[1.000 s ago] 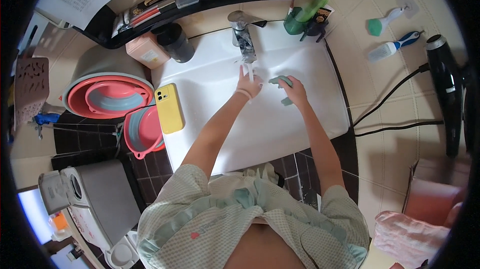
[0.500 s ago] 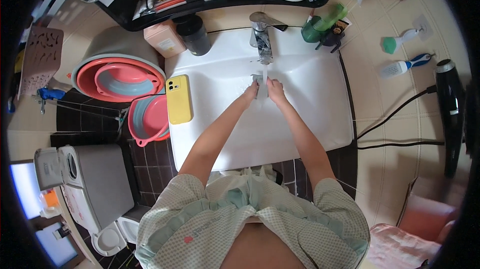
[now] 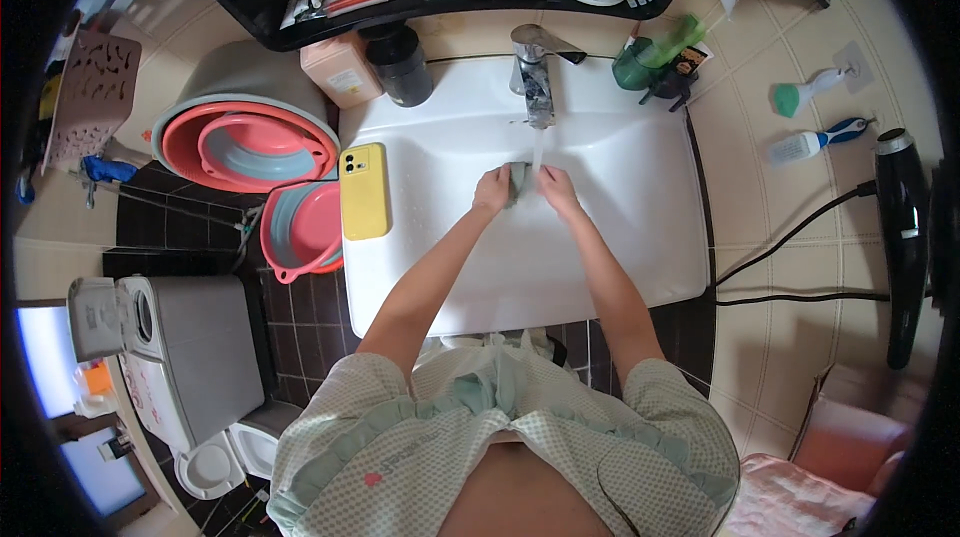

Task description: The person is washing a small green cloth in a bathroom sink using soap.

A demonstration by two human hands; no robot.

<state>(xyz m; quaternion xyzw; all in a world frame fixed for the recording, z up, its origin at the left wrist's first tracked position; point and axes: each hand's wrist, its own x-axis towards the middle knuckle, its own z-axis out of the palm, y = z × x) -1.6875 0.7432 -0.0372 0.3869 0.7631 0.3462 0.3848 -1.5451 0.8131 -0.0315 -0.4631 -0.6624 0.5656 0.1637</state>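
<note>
Below the faucet (image 3: 538,87), your left hand (image 3: 491,190) is pinching a grey-green cloth (image 3: 518,182), which running water (image 3: 538,147) could be tugging loose, your right hand (image 3: 558,189) showing no discernible grip.

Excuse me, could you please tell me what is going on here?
A person stands at a white sink with water running from the tap. The left hand holds a grey-green cloth beside the stream. The right hand is close by at the water; whether it grips anything is unclear. A yellow phone lies on the sink's left side.
</note>
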